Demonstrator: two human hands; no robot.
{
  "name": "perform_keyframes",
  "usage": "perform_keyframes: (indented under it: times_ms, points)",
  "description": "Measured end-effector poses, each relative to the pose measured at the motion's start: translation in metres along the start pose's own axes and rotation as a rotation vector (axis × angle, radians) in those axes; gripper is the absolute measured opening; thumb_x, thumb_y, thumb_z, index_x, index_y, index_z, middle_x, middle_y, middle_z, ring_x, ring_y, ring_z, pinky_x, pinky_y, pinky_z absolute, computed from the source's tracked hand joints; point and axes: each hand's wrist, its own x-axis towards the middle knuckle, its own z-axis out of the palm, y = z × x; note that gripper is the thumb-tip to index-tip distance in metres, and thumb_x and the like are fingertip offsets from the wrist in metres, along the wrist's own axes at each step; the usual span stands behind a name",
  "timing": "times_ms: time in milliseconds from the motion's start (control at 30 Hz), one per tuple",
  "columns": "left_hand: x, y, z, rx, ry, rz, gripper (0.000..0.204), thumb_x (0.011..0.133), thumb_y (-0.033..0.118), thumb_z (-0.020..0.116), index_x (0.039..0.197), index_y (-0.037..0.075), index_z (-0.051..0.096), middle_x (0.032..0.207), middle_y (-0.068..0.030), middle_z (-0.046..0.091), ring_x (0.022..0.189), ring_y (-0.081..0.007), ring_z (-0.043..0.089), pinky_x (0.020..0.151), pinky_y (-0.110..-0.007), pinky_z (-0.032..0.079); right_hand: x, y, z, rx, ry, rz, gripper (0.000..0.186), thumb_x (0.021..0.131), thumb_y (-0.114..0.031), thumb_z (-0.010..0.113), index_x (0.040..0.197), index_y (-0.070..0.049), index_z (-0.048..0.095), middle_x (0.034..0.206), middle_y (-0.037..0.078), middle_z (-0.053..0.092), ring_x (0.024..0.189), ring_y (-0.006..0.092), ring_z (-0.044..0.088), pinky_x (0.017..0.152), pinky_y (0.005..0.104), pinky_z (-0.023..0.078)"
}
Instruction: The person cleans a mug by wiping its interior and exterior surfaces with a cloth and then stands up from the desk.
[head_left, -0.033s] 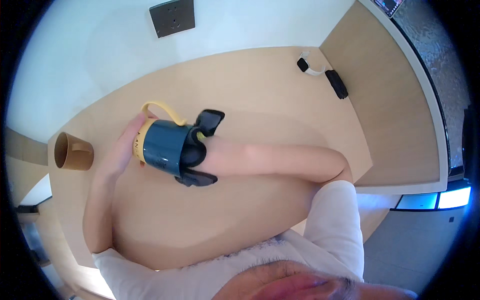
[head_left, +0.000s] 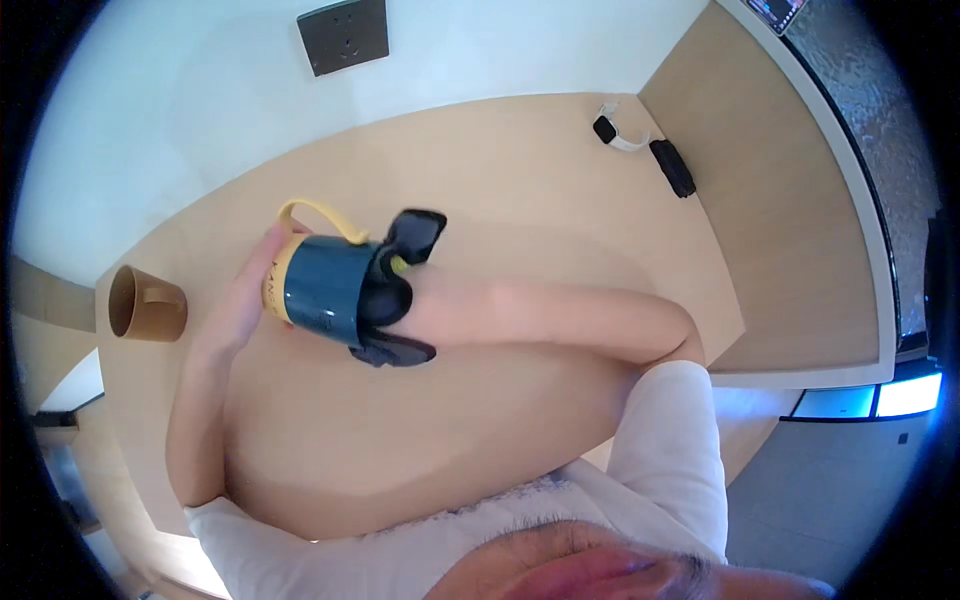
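Note:
A dark blue mug (head_left: 325, 285) with a yellow base band and a yellow handle (head_left: 330, 215) lies sideways in the air or just over the desk; its contact with the desk is hidden. My left hand (head_left: 238, 300) is closed around the base end, most fingers out of sight behind it. From the right, my right hand (head_left: 428, 305) reaches into the mug's mouth past the wrist area, its fingers hidden inside. Bunched around it at the rim is a black cloth (head_left: 415, 238), with one flap sticking up and another hanging below.
A brown mug (head_left: 170, 318) stands left of my left forearm on the wooden desk (head_left: 480, 420). At the far right lie a watch with a white strap (head_left: 607, 128) and a small black pouch (head_left: 672, 168), beside the side panel (head_left: 760, 190). A dark socket plate (head_left: 343, 38) is on the wall.
The blue mug, both hands and the black cloth have shifted slightly away from me, and the mug has turned a little about its length.

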Motion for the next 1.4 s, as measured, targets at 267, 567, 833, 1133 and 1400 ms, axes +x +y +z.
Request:
perform_keyframes:
  times_ms: [267, 567, 833, 1133, 1400]
  points:
    - [0.019, -0.007, 0.003, 0.248, 0.306, 0.904, 0.075, 0.089, 0.057, 0.042, 0.141, 0.006, 0.027, 0.141, -0.0163, 0.035, 0.128, -0.0285, 0.040, 0.101, -0.042, 0.038, 0.025, 0.036, -0.019, -0.058, 0.065, -0.518, 0.058, 0.073, -0.022, 0.079, 0.120, -0.003, 0.050, 0.112, 0.015, 0.061, 0.107, 0.0292, 0.057, 0.096, 0.0380, 0.044]
    - [0.022, -0.021, -0.002, 0.612, 0.451, 1.307, 0.082, 0.077, 0.052, 0.070, 0.135, 0.010, 0.030, 0.132, -0.0278, 0.037, 0.119, -0.0382, 0.045, 0.095, -0.049, 0.041, 0.010, 0.003, -0.035, -0.176, 0.223, -0.299, 0.023, 0.085, -0.014, 0.064, 0.106, -0.005, 0.062, 0.111, 0.015, 0.062, 0.106, 0.0302, 0.057, 0.093, 0.0390, 0.046]
    - [0.024, -0.025, -0.005, 0.600, 0.331, 1.296, 0.080, 0.081, 0.060, 0.060, 0.133, 0.008, 0.029, 0.125, -0.0264, 0.038, 0.115, -0.0346, 0.044, 0.092, -0.047, 0.040, 0.011, -0.004, -0.031, -0.240, 0.386, -0.360, 0.016, 0.083, -0.010, 0.062, 0.098, -0.005, 0.062, 0.102, 0.015, 0.063, 0.100, 0.0321, 0.058, 0.087, 0.0407, 0.047]
    - [0.010, -0.023, 0.022, 0.327, 0.335, 1.109, 0.067, 0.091, 0.058, 0.042, 0.131, 0.006, 0.028, 0.122, -0.0228, 0.040, 0.113, -0.0289, 0.044, 0.095, -0.042, 0.038, 0.008, -0.009, -0.033, -0.241, 0.188, -0.502, 0.015, 0.084, -0.010, 0.061, 0.099, -0.005, 0.063, 0.105, 0.014, 0.064, 0.101, 0.0298, 0.059, 0.088, 0.0408, 0.047]
    - [-0.005, -0.006, 0.033, 0.181, 0.291, 1.022, 0.068, 0.091, 0.063, 0.035, 0.127, 0.005, 0.033, 0.121, -0.0181, 0.045, 0.113, -0.0263, 0.049, 0.094, -0.038, 0.042, 0.002, 0.024, -0.011, -0.107, 0.004, -0.412, 0.035, 0.086, -0.011, 0.064, 0.118, -0.006, 0.054, 0.115, 0.011, 0.060, 0.107, 0.0234, 0.058, 0.094, 0.0356, 0.046]
